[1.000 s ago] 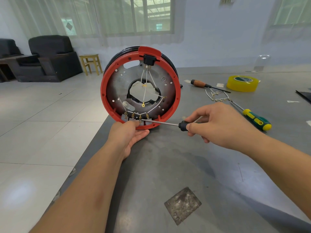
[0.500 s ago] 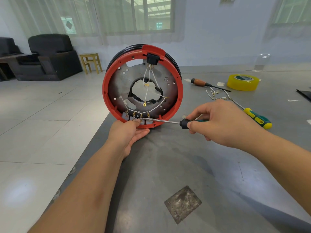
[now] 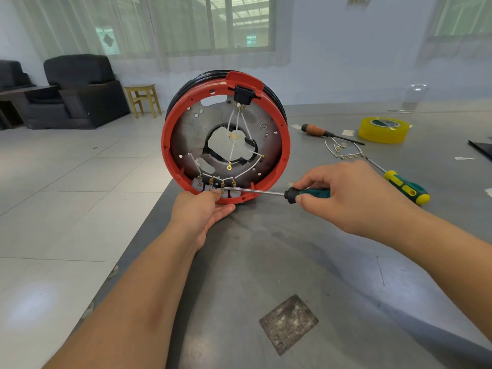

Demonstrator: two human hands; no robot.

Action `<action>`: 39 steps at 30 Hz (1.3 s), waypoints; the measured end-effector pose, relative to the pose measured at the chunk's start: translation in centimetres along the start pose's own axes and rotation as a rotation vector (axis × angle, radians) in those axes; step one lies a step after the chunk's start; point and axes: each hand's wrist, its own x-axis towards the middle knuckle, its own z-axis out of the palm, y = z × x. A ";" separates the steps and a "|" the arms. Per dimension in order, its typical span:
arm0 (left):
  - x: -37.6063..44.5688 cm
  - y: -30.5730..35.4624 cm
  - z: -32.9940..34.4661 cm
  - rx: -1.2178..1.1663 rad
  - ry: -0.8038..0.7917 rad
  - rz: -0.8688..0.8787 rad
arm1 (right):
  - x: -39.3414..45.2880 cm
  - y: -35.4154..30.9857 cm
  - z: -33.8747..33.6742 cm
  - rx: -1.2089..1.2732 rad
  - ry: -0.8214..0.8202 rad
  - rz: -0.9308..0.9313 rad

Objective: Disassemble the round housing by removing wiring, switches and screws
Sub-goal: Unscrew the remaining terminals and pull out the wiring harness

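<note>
The round housing (image 3: 285, 145), a red ring around a grey metal plate, stands upright on its edge on the grey table. White wires (image 3: 232, 153) run from a black socket (image 3: 242, 95) at its top down to a row of grey switches (image 3: 234, 193) at the bottom. My left hand (image 3: 202, 209) grips the housing's bottom rim, thumb over the switches. My right hand (image 3: 351, 195) holds a green-handled screwdriver (image 3: 311, 193); its shaft lies level and its tip touches a brass terminal on the switch row.
On the table behind my right hand lie loose white wires with brass terminals (image 3: 343, 153), a yellow-green screwdriver (image 3: 407, 189), a wooden-handled screwdriver (image 3: 319, 132) and a yellow tape roll (image 3: 383, 130). The table's left edge (image 3: 149, 222) drops to a tiled floor. A dark patch (image 3: 288, 323) marks the near tabletop.
The housing has turned slightly in my left hand, so its socket sits further right. The screwdriver tip stays at the switch terminals.
</note>
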 end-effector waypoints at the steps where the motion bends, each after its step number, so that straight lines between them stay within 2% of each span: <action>1: 0.1 0.0 0.0 -0.008 0.005 -0.003 | -0.1 0.0 0.0 -0.018 0.004 -0.024; 9: 0.3 -0.1 0.0 -0.026 0.027 -0.014 | -0.5 0.1 0.3 -0.170 0.046 -0.141; 16: 0.4 -0.1 -0.1 -0.039 0.038 -0.010 | -1.2 0.1 0.9 -0.383 0.098 -0.324; 21: 0.4 -0.1 -0.1 -0.045 0.052 -0.007 | -1.8 0.2 1.9 -0.403 0.202 -0.353; 28: 0.5 -0.1 -0.1 -0.050 0.064 -0.017 | -2.1 0.5 2.9 -0.437 0.195 -0.401; 39: 0.5 -0.2 0.0 -0.055 0.063 -0.004 | -2.7 2.1 4.3 -0.516 0.328 -0.510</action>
